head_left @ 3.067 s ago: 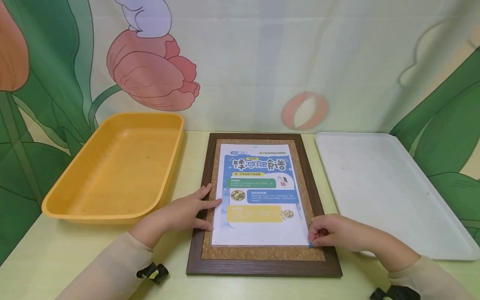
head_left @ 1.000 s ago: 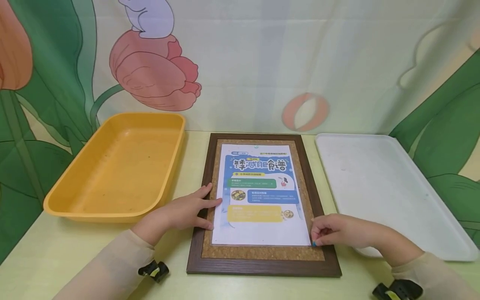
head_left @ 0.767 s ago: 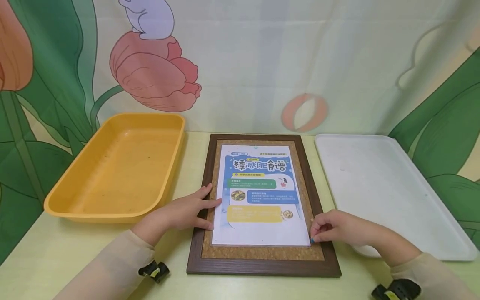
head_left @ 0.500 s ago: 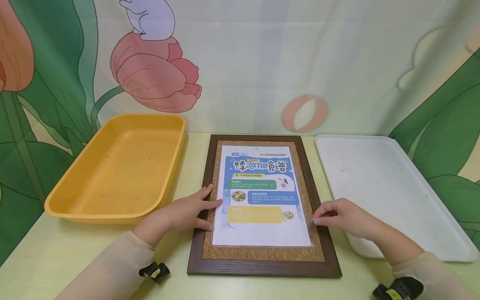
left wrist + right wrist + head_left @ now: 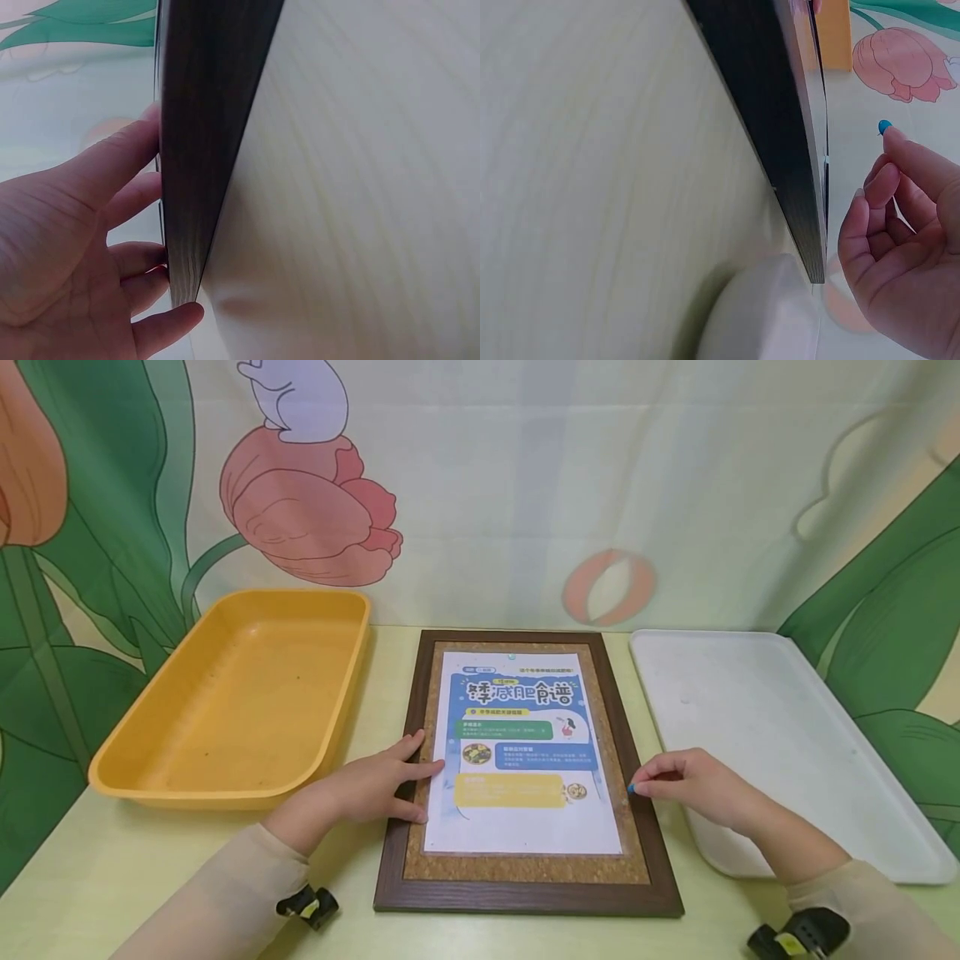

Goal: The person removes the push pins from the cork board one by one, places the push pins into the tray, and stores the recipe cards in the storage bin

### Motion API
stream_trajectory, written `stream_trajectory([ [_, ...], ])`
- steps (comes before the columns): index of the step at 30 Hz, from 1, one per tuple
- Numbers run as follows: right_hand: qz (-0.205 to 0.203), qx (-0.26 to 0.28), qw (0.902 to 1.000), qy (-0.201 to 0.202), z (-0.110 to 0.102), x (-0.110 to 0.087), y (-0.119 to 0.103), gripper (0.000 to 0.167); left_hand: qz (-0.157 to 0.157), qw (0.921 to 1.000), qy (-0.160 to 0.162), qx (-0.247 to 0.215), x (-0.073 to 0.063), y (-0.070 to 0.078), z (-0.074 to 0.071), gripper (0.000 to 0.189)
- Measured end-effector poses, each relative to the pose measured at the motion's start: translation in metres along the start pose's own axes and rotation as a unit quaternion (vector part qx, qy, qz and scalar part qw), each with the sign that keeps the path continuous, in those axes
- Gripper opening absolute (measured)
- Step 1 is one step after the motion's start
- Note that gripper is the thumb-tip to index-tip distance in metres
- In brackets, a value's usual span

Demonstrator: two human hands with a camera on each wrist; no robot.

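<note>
Okay, your right fingers [image 5: 656, 766] have the blue pin [image 5: 885, 127] pinched at their tips, clear of the frame [image 5: 525, 896] below; go light, point away from skin. Your left fingers [image 5: 414, 770] are loosely spread, so press evenly against the paper [image 5: 525, 831] at their tips.

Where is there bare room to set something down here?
The white tray beyond the right hand and the yellow tray look nearly bare. Bare table also shows in front of the framed board, between the sleeves. Crowded: the board's left edge, under the left hand, and right edge, by the pinched blue pin.
</note>
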State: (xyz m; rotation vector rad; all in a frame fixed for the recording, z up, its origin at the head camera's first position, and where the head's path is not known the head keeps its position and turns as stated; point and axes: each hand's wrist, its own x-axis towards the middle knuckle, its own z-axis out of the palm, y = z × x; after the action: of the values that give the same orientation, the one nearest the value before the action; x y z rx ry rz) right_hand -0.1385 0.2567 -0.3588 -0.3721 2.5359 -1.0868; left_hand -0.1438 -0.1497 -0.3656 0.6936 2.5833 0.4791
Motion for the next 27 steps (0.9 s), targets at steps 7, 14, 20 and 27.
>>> stream_trajectory([
  [7, -0.002, 0.0, 1.0, 0.008, -0.003, 0.001, 0.006, 0.023, -0.001, 1.0, -0.001, -0.002, 0.0, 0.0, 0.0, 0.072],
  [14, -0.001, -0.011, 0.9996, 0.025, -0.009, 0.001, 0.012, 0.024, 0.003, 1.0, 0.0, -0.006, -0.001, 0.001, -0.001, 0.072],
  [20, 0.009, -0.014, 0.9993, 0.032, -0.013, 0.003, 0.018, 0.026, 0.006, 1.0, 0.001, -0.003, 0.0, 0.0, -0.001, 0.071],
  [27, 0.014, -0.013, 0.9992, 0.035, -0.018, 0.004, 0.021, 0.026, 0.006, 1.0, 0.002, -0.004, -0.001, 0.001, -0.001, 0.071],
])
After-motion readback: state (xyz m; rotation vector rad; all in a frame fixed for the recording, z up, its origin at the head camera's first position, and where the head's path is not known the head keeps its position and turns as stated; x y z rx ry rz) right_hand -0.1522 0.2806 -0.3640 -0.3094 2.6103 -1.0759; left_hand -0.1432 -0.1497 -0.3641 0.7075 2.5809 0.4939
